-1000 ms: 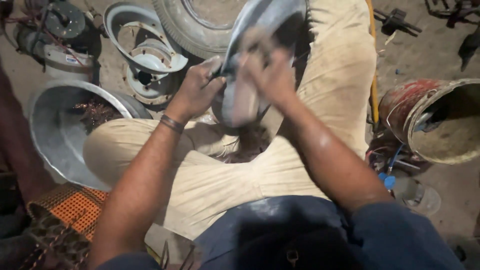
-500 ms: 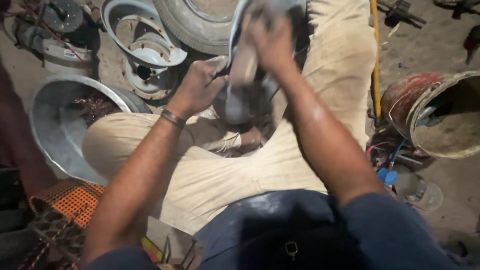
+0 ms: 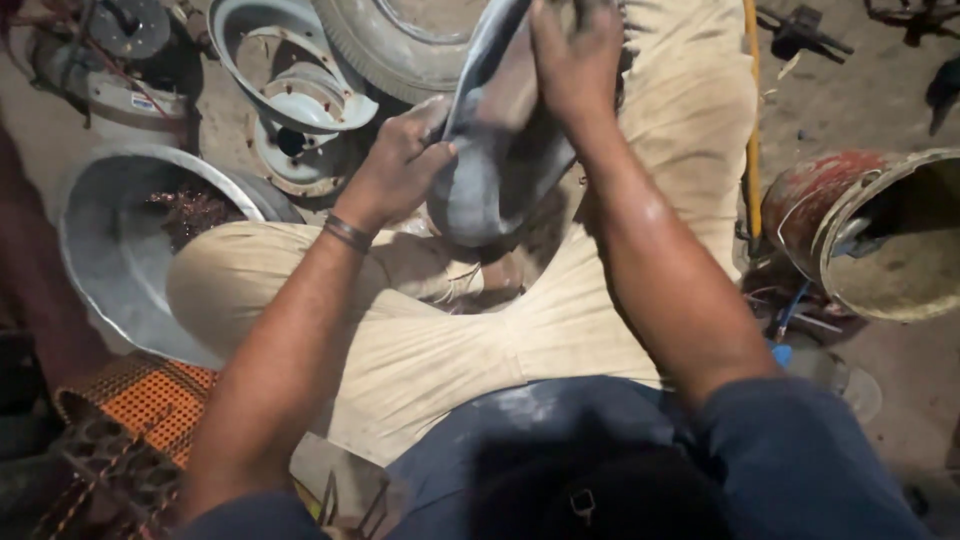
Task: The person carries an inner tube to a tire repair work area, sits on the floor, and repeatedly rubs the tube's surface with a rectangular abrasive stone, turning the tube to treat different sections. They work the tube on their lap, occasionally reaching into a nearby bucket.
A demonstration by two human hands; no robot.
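Note:
I sit on the ground in beige trousers with my knees spread. Between them I hold a folded grey rubber inner tube (image 3: 478, 195) upright. My left hand (image 3: 398, 165) grips the tube's left side near its lower bend. My right hand (image 3: 577, 60) presses flat on the upper part of the tube, fingers pointing up toward the frame's top edge. The tube's upper end runs out of view.
A tyre (image 3: 400, 45) lies at the top centre beside a white wheel rim (image 3: 290, 100). A metal basin (image 3: 120, 250) holding dark scraps sits at left. An orange mesh crate (image 3: 140, 400) is at lower left. A rusty red bucket (image 3: 870, 230) lies at right.
My right hand has slid upward along the tube, from its middle to its upper part. The left hand keeps its grip lower down.

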